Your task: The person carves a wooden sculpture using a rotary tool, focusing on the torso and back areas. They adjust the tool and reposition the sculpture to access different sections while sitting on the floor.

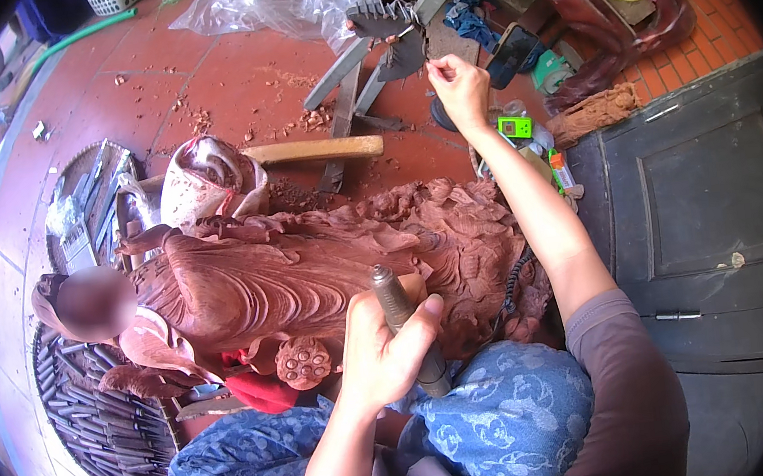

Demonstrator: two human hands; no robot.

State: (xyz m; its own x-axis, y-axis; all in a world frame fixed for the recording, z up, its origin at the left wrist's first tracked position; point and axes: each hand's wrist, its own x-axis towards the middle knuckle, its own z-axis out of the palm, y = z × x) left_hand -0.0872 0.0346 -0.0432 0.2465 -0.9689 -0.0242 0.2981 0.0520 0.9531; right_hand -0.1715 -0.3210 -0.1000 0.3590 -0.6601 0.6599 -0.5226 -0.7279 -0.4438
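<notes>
1. Dark sleeve (pixel 630 388) fills the near right of the head view, beside blue patterned trousers (pixel 502 411).
2. Left hand (pixel 384 349), near center, wraps firmly around a dark cylindrical tool (pixel 392 297), its stepped metal end upward.
3. Right hand (pixel 461 90) extends to the far side, fingers pinched beside a dark pronged rack (pixel 402 57); whether they grip anything cannot be told.
4. Carved reddish wooden statue (pixel 265 278) lies across the middle, just beyond the trousers.
5. Slim dark rods (pixel 109 434) crowd a basket at near left; clear plastic sheeting (pixel 274 12) covers far floor tiles.
</notes>
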